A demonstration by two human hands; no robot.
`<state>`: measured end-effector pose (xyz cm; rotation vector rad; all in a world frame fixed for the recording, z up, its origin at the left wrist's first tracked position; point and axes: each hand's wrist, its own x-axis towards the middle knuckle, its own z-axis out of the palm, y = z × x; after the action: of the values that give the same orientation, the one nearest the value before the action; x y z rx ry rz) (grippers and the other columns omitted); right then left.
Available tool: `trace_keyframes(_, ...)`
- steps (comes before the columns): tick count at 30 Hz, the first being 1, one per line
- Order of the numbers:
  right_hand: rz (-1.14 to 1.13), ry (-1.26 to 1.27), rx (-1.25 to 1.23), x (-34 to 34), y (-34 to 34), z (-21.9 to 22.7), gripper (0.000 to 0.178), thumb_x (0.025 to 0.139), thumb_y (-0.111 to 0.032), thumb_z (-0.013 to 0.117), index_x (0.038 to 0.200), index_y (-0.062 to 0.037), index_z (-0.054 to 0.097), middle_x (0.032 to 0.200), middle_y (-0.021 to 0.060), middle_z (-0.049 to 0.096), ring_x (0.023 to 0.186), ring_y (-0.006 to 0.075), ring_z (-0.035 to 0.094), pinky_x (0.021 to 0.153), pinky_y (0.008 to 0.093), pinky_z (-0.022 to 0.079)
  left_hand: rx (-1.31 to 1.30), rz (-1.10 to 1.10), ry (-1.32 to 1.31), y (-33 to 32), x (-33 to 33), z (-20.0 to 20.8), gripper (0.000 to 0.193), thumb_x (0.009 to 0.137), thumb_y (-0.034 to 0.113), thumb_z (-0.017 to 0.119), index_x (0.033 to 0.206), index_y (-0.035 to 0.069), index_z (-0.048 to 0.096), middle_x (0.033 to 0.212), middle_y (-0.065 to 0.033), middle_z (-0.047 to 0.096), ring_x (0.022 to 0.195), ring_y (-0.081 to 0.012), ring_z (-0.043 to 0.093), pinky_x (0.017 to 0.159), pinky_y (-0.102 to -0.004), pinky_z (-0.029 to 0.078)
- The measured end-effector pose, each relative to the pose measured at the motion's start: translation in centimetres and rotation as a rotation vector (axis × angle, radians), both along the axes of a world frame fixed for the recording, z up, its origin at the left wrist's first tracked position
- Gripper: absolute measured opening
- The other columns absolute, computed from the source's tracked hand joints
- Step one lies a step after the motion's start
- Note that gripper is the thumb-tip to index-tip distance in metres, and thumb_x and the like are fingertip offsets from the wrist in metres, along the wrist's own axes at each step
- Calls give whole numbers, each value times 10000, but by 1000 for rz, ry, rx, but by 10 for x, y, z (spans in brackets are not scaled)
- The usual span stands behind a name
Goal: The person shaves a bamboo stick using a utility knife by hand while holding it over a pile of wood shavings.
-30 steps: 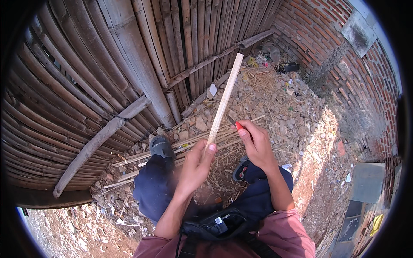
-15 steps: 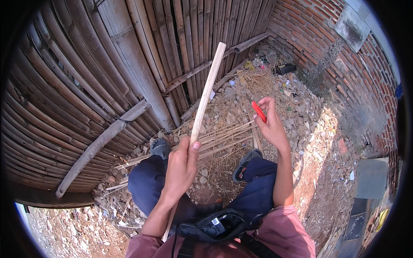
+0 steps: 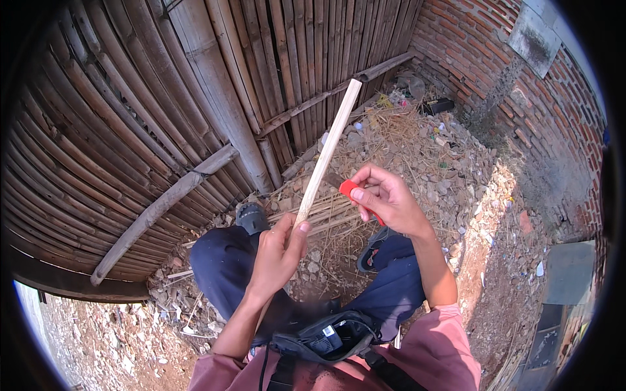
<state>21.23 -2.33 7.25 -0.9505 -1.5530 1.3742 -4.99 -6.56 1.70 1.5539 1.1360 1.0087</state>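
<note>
A long pale bamboo strip (image 3: 330, 142) slants up and away in front of me, its lower end running down past my left wrist toward my lap. My left hand (image 3: 279, 251) is closed around it, thumb lying along the strip. My right hand (image 3: 390, 201) grips a red-handled knife (image 3: 350, 188), whose blade points left and lies at the strip's right edge, above my left hand. Whether the blade touches the wood I cannot tell for certain.
More split bamboo strips (image 3: 332, 210) lie on the rubble between my feet. A bamboo wall (image 3: 215, 91) rises at the left, a brick wall (image 3: 482, 78) at the right. An open black bag (image 3: 326, 339) rests at my waist. Straw and litter (image 3: 391, 117) cover the ground ahead.
My right hand has brought the knife left and down to the bamboo strip. The strip's upper end has shifted right and slightly lower in view, still held in my left hand.
</note>
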Motion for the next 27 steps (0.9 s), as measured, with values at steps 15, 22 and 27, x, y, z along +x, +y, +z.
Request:
trace_keyframes(15, -413, -502, 497, 3, 34, 19, 164, 972, -121, 779, 993, -10, 661, 817, 70, 745, 714, 102, 681, 633, 293, 496, -77, -20, -53, 33, -21, 24, 295, 1151, 276, 553, 1267, 11, 614, 696, 18, 570, 561, -39, 521, 516, -247, 429)
trace_keyframes(22, -201, -641, 463, -36, 37, 11, 215, 948, -132, 765, 1039, -16, 608, 878, 111, 709, 749, 235, 721, 696, 376, 558, -120, -25, -234, 49, -13, -10, 281, 1137, 256, 600, 1332, 54, 614, 755, 53, 577, 619, -16, 468, 564, -226, 361)
trace_keyframes(27, -160, -615, 321, -41, 50, -5, 297, 956, -170, 755, 1103, -14, 550, 942, 124, 670, 799, 264, 716, 700, 371, 535, -256, -47, -357, 49, -10, -7, 292, 1147, 275, 582, 1337, 65, 652, 773, 62, 549, 715, -33, 504, 640, -225, 386)
